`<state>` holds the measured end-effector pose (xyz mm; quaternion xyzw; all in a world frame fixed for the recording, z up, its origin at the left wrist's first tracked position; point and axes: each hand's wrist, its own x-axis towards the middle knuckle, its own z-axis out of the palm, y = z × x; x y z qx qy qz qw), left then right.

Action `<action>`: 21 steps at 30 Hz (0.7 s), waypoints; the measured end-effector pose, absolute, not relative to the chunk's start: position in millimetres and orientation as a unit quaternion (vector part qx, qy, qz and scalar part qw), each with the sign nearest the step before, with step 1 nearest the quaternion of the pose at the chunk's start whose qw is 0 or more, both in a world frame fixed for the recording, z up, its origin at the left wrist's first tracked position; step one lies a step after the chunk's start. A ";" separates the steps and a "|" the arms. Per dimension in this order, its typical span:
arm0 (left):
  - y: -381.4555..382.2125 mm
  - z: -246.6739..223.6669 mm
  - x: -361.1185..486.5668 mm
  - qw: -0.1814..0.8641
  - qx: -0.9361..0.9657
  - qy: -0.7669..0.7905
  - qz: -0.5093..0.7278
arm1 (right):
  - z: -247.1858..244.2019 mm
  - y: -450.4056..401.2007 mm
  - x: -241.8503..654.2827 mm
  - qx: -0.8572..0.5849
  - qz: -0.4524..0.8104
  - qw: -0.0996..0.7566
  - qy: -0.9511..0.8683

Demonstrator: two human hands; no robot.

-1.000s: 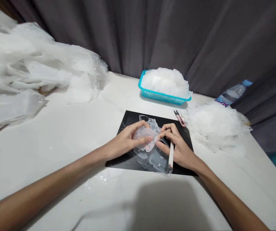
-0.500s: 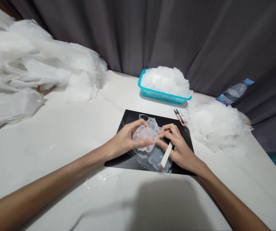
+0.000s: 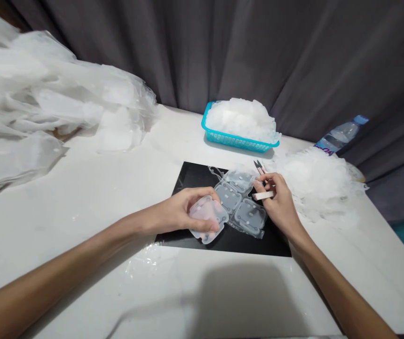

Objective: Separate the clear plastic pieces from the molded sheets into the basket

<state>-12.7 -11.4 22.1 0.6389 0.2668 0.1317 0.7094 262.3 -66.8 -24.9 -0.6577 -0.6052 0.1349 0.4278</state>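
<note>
My left hand point(image 3: 196, 214) grips a translucent, wavy-edged plastic piece point(image 3: 207, 219) between thumb and fingers, tilted above the black mat point(image 3: 191, 176). My right hand point(image 3: 274, 193) is closed around a slim white stick-like tool point(image 3: 264, 195), which juts out to the left between the fingers. Its fingertips are at the upper right of a clear plastic sheet point(image 3: 251, 216) with several similar rounded shapes in it; I cannot tell whether they touch it. Just beyond that hand lie small thread snips point(image 3: 259, 167) with dark blades, partly hidden by the fingers.
A turquoise basket point(image 3: 239, 140) heaped with translucent pieces stands at the back. To the right is a loose pile of similar pieces point(image 3: 311, 183), with a water bottle point(image 3: 343, 134) behind it. A big mound of clear plastic sheets point(image 3: 57, 99) covers the left. A dark curtain point(image 3: 187, 47) hangs behind.
My hands have moved apart. The left one has drawn the plastic piece toward me, away from the sheet; the right has shifted right and away, turning the white tool nearly level.
</note>
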 end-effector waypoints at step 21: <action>-10.1 7.3 -14.9 0.560 0.754 0.302 0.162 | 4.9 -98.5 210.5 -0.530 0.297 0.390 -0.692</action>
